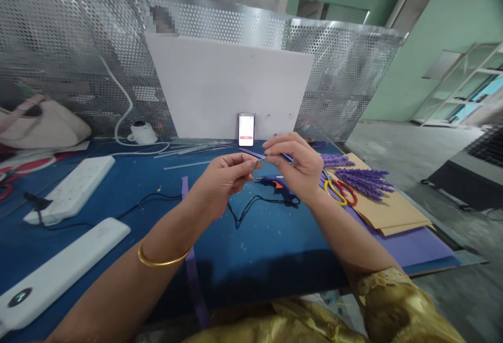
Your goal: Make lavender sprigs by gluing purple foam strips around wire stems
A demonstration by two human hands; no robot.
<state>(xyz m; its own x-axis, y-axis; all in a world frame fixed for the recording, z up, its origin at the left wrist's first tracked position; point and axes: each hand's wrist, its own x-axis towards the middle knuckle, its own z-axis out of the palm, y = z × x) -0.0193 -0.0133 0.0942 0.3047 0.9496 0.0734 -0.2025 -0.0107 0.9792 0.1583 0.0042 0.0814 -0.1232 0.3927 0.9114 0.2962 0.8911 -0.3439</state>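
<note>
In the head view my left hand (pixel 226 178) and my right hand (pixel 296 162) meet above the middle of the table. Each is closed in a fingertip pinch on a thin wire-like strand (pixel 261 159), of which only a short length shows between them. Its exact kind is too small to make out. Below and behind my right hand lies a blue glue gun (pixel 277 181) with an orange trigger and a black cord. A narrow purple strip (pixel 192 275) runs past my left forearm over the table's front edge.
Scissors (pixel 341 192) with yellow and red handles lie right, beside purple flower sprigs (pixel 365 181) on brown paper (pixel 381 212). A lit phone (pixel 246 130) leans on a white board (pixel 231 86). Left are a power strip (pixel 74 188), a white elongated device (pixel 66 267) and clear sticks (pixel 196 148).
</note>
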